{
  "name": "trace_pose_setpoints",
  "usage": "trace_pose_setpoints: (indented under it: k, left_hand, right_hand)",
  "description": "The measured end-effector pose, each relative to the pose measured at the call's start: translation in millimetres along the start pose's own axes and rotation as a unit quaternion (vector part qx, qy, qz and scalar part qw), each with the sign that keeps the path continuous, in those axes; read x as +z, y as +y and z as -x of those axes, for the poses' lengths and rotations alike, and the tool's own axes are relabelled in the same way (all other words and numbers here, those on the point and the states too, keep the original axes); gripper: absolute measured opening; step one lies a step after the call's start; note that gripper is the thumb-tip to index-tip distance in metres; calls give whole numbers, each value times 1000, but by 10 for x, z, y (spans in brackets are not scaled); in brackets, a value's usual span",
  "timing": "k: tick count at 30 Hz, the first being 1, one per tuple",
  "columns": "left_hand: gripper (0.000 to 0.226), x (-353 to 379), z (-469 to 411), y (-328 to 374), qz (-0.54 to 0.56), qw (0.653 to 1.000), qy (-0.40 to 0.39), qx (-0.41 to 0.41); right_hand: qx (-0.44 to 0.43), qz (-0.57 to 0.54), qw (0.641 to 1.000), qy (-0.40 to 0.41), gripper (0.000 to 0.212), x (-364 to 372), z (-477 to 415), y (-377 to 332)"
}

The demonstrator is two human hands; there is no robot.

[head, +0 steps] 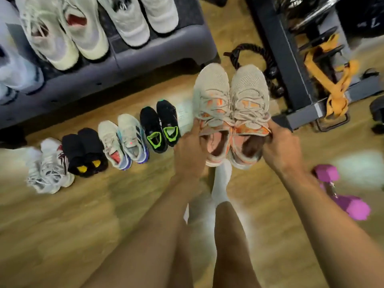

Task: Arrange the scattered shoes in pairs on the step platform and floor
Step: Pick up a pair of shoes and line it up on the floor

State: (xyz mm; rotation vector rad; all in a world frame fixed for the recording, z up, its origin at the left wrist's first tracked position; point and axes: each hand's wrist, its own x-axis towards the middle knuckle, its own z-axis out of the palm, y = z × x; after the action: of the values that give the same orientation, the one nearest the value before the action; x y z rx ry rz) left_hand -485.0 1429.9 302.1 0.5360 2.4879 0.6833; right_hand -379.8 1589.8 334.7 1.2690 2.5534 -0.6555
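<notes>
Grey step platform [164, 53] up top carries two pairs side by side: a cream pair [62, 32] on the left and a white pair [137, 17] next to it. Below it, the wooden floor [83, 215] has a neat row with toes toward the platform: a white-and-grey pair [49, 165], a black pair with yellow insoles [85, 152], a white pair with purple soles [124, 142], then a black pair with neon green lining [160, 127].

Just right of that row, the beige-and-orange pair [230, 104] is held up off the floor, the two shoes pressed together, toes pointing away. Left hand [191, 152] has its fingers [194, 135] curled onto the collar of the left shoe. Right hand [280, 148] grips the right shoe's collar the same way, and both arms are stretched forward. Pink dumbbell [342, 190] lies on the floor at far right.
</notes>
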Motion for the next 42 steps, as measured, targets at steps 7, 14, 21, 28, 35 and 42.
trace_pose_setpoints:
  k: [7,14,21,28,35,42]
  left_hand:
    - [59,1154,-1020,-711,-52,996,2,-70]
    - [55,1998,-1740,-1379,-18,991,-3,-136]
    - [59,2466,-1988,-1816,12,979,-34,-203]
    - [71,2606,-1985,-1983,90,953,-129,-258]
    - [74,2049,-1781,-1732,124,948,-134,-263]
    - [51,70,-1383,-862,50,995,45,-78]
  right_hand:
    - [-35,36,997,-66,37,1294,-1319,315]
    - [-92,80,983,-141,53,2395,-2224,567]
    - [-97,130,968,-192,57,3118,-2661,530]
    - [-71,146,955,-248,75,3179,-2706,573]
    - [-119,121,961,-220,57,2633,-2361,302]
    - [-239,63,956,-159,59,1139,-1453,-816]
